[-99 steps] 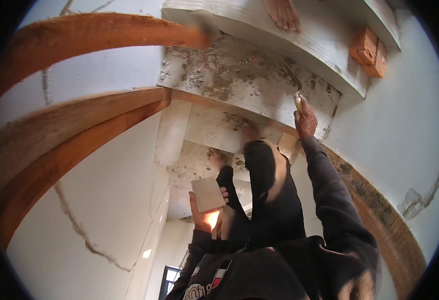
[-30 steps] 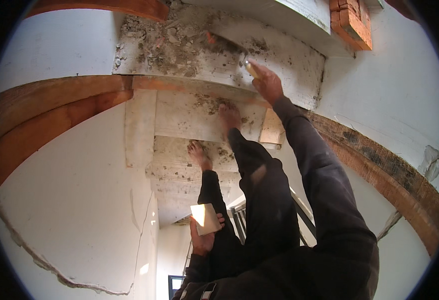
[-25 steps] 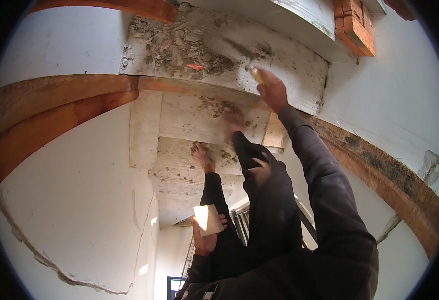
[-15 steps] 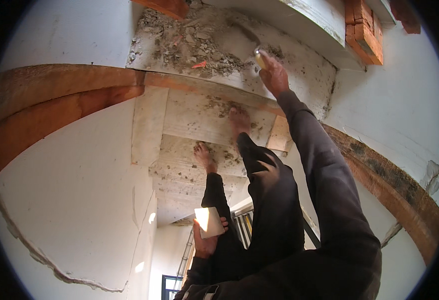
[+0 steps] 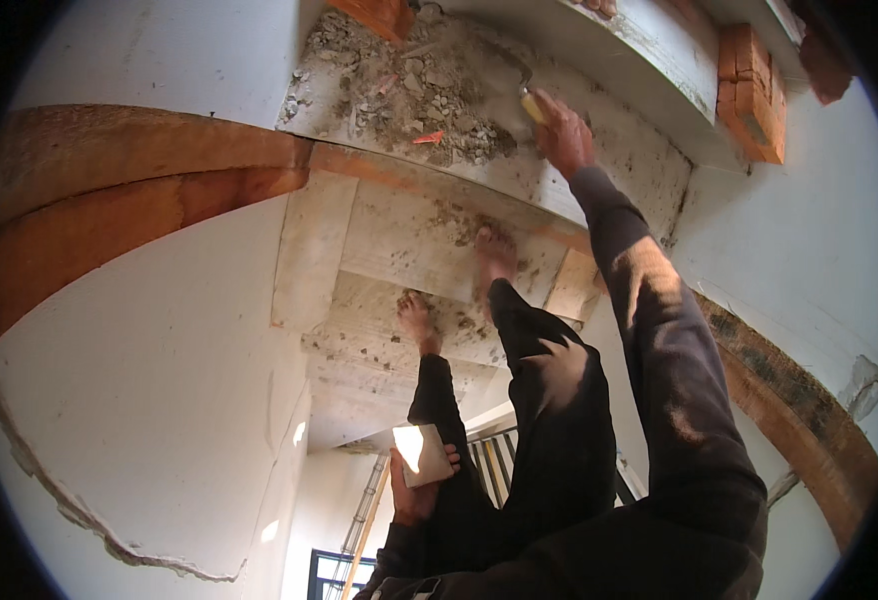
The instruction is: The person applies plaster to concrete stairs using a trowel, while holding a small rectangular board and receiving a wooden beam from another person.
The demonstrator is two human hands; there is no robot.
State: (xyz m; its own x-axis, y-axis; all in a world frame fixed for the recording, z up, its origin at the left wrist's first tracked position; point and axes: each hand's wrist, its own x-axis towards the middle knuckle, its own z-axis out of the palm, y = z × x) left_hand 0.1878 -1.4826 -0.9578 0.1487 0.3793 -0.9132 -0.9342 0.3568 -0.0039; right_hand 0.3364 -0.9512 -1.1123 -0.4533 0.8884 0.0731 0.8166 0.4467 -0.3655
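My right hand (image 5: pixel 565 132) is wrapped round the yellow handle of a trowel (image 5: pixel 532 103). Its metal neck bends toward a dark blade that is partly blurred against the dusty step. Left of the blade lies a heap of rubble (image 5: pixel 414 90), grey chips and dust, with a small orange-red piece (image 5: pixel 428 137) at its near edge. Low in the picture, in front of my legs, my left hand (image 5: pixel 414 495) grips a pale square slab (image 5: pixel 424 456) by its sides; sunlight falls across its face.
My bare feet (image 5: pixel 496 250) stand on lower, debris-flecked steps (image 5: pixel 399 235). Curved wooden boards (image 5: pixel 149 150) border the stairs on both sides. Orange bricks (image 5: pixel 752 95) sit at the upper right, under a pale ledge (image 5: pixel 649 50). What look like toes (image 5: pixel 599 6) show at the top edge.
The whole view has shifted, so the steps appear lower and further right. My right hand with the trowel has moved slightly nearer along the step. My left hand keeps hold of the slab.
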